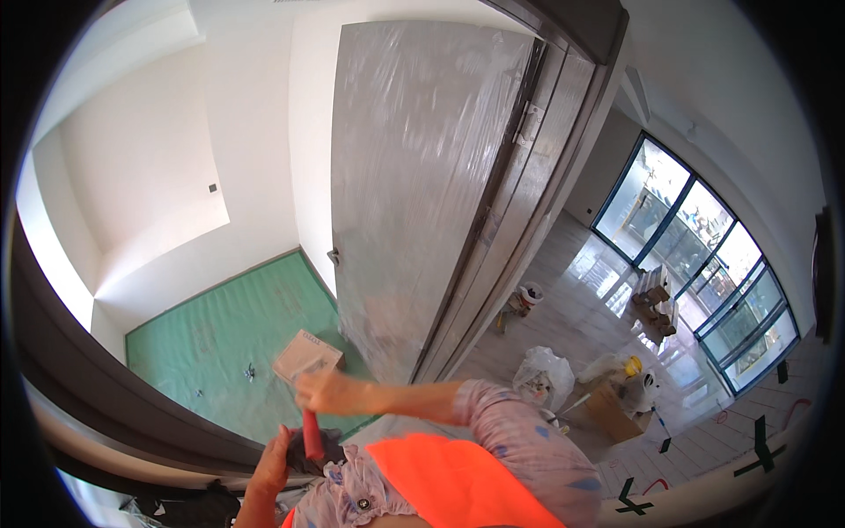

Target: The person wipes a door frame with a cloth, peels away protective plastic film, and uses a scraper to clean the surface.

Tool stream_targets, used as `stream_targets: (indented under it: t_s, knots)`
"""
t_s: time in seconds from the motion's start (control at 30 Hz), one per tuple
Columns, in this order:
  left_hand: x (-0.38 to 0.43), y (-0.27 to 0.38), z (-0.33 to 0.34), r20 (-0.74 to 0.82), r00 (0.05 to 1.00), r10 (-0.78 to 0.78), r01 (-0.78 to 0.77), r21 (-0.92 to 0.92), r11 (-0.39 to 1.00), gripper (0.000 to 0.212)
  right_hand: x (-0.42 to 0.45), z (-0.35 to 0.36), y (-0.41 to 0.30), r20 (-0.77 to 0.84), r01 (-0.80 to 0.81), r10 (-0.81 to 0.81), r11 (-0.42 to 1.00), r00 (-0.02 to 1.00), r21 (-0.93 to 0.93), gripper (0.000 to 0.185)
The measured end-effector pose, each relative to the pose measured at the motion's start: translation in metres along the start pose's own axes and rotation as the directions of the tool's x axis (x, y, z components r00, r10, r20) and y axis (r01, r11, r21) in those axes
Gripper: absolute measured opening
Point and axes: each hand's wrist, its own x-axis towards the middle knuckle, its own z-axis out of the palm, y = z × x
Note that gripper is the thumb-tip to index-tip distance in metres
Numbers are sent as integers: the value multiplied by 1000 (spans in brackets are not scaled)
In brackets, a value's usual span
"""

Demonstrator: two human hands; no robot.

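My right hand (337, 394), slightly blurred, is closed around the upper end of a red cylindrical object (313, 439) that hangs down from the fist. Its exact kind cannot be told. Lower and to the left is my left hand (272, 462), thumb upward, beside a dark grey bundle, perhaps cloth or a bag (325, 451). Whether those fingers grip the bundle is hidden. Beyond my right hand a taped cardboard box (310, 356) rests on the green floor covering (218, 356).
A door wrapped in plastic film (422, 185) stands open on its hinged frame (528, 178). Small scraps (249, 373) lie on the green covering. In the room to the right are a white bucket (530, 294), a clear plastic bag (544, 376) and an open carton (617, 410).
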Motion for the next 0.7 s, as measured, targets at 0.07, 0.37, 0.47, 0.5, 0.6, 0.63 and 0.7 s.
stream_targets:
  t_s: [0.07, 0.37, 0.47, 0.5, 0.6, 0.63, 0.7]
  knots:
    - [3, -13, -3, -26, 998, -59, 56, -97, 994, 48, 14, 33, -24, -3, 54, -55, 990, 999, 128, 10]
    - [7, -1, -5, -291, 955, -60, 58, -16, 998, 18, 9, -65, 94, -134, -286, 458, 730, 879, 621, 24]
    - [2, 7, -9, -309, 950, -43, 50, 13, 999, 17, -7, -211, 195, -202, -220, 895, 307, 398, 926, 19]
    - [3, 8, -11, -311, 950, -31, 42, 27, 999, 17, -14, -268, 221, -288, -235, 911, 361, 293, 902, 20]
    - [7, 9, -15, -324, 946, -16, 30, 40, 999, 15, -43, -395, 283, -579, -155, 813, 565, -60, 810, 20]
    - [9, 9, -18, -333, 943, -12, 23, 30, 999, 14, -54, -430, 299, -571, -53, 813, 569, -111, 820, 16]
    - [11, 6, -21, -358, 933, -13, 16, 6, 1000, 13, -69, -480, 329, -578, 37, 797, 592, -177, 805, 11]
